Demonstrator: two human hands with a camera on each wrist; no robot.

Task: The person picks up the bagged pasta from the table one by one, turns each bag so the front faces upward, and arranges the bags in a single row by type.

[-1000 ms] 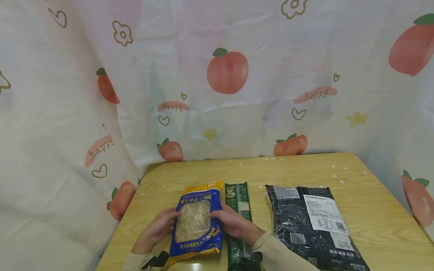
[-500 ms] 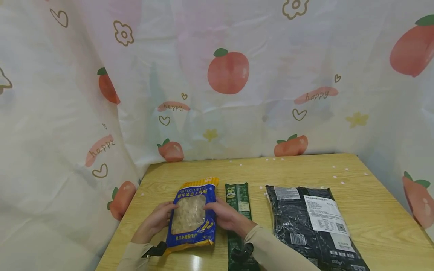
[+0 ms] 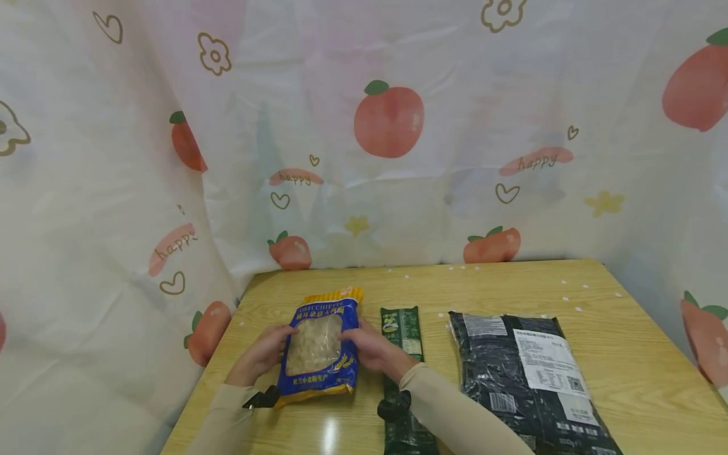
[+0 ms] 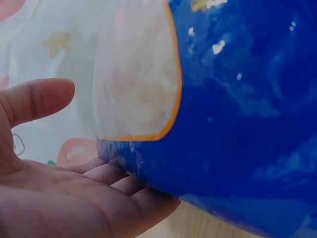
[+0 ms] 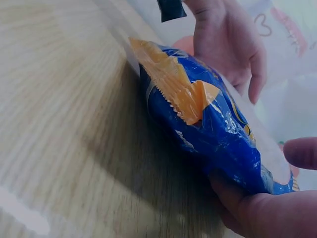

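A blue and yellow bag of orecchiette pasta [image 3: 318,346] with a clear window is held tilted over the left part of the table, between both hands. At its left edge my left hand [image 3: 266,351] grips it; in the left wrist view the fingers [image 4: 131,186] lie under the bag and the thumb stands above. My right hand [image 3: 375,349] grips the right side, its thumb on the front near the window and its fingers behind. In the right wrist view, the bag's crimped yellow end [image 5: 171,82] hangs above the wood, casting a shadow.
Just right of the bag lies a long green packet [image 3: 405,335], partly under my right forearm. Farther right is a large black plastic package [image 3: 495,360] with white labels. A fruit-print curtain [image 3: 398,208] stands behind and beside the wooden table [image 3: 341,281].
Both hands have carried the pasta bag slightly to the left and away from me, so it sits farther from the green packet. The green and black packages stay put.
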